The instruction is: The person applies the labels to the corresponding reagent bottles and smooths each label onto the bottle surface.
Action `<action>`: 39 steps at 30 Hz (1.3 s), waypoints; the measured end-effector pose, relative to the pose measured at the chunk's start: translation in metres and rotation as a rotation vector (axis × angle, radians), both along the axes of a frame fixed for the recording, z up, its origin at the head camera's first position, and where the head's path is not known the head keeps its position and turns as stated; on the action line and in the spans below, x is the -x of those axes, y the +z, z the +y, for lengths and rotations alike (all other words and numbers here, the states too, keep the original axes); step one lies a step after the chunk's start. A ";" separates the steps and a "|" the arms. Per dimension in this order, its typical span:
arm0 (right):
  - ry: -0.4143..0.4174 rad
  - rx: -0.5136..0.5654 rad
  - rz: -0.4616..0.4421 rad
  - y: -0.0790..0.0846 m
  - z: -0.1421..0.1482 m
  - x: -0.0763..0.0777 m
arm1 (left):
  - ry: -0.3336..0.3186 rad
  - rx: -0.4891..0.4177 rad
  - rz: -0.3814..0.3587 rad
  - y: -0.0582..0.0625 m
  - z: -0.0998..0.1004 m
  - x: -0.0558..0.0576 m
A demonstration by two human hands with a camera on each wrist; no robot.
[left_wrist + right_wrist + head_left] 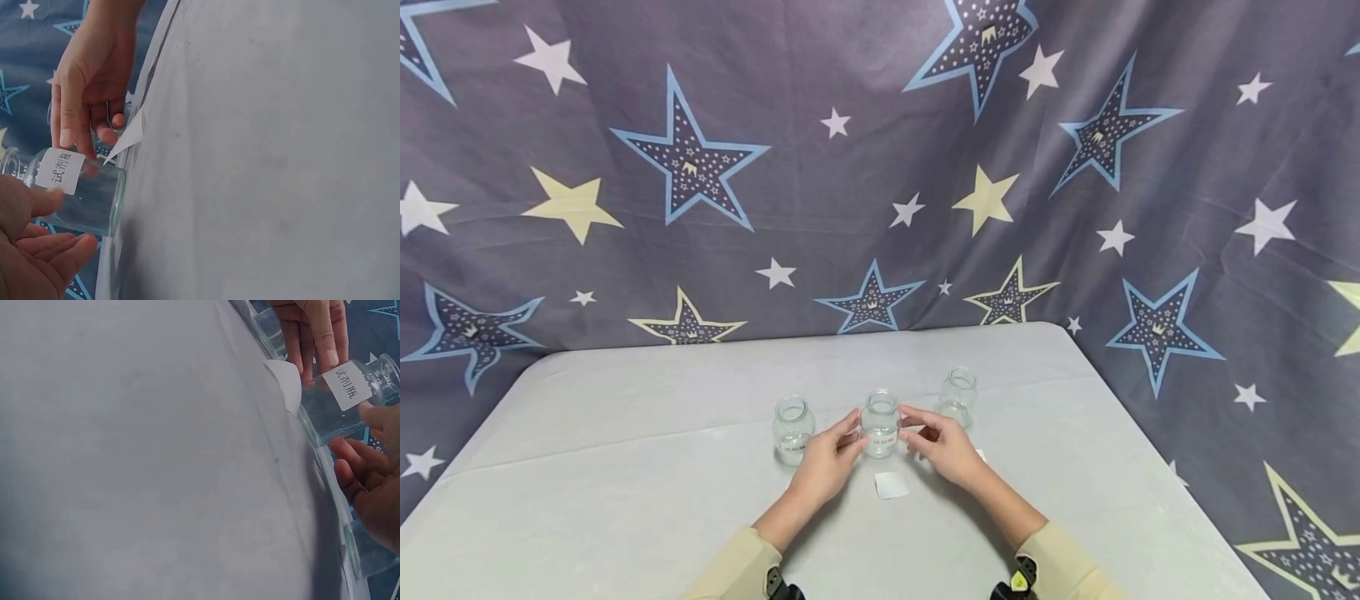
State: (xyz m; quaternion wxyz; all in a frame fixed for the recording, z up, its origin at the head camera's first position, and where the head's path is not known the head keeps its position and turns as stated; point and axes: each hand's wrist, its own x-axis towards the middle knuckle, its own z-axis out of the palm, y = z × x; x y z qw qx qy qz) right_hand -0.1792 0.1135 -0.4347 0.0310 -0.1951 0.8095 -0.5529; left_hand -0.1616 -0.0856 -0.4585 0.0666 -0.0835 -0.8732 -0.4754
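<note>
A clear glass jar (881, 421) stands upright on the table between both hands. A white label (60, 171) with dark printed characters is on its front. My left hand (824, 461) holds the jar's left side, its thumb at the label's edge and its other fingers extended along the glass. From the right, my right hand (951, 451) holds the opposite side, thumb in front and fingers bent behind. Left of the hands is a second glass jar (793, 425) with a label. A third jar (959, 392) stands behind the right hand, partly hidden by it.
A small white paper square (891, 485) lies in front of the middle jar; one corner curls up in the wrist views. Another bit of white paper (981, 456) shows beside the right wrist. A star-patterned curtain (850, 167) hangs behind the pale-covered table (625, 500).
</note>
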 end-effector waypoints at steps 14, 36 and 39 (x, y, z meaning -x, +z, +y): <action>-0.082 -0.046 0.048 -0.031 -0.008 0.013 | 0.024 0.069 -0.035 0.003 0.006 0.003; -0.016 -0.045 0.010 -0.005 0.000 0.006 | 0.021 -0.008 0.031 0.009 0.003 0.001; -0.011 -0.064 0.013 0.003 0.000 0.002 | 0.023 -0.021 0.039 0.009 0.003 0.001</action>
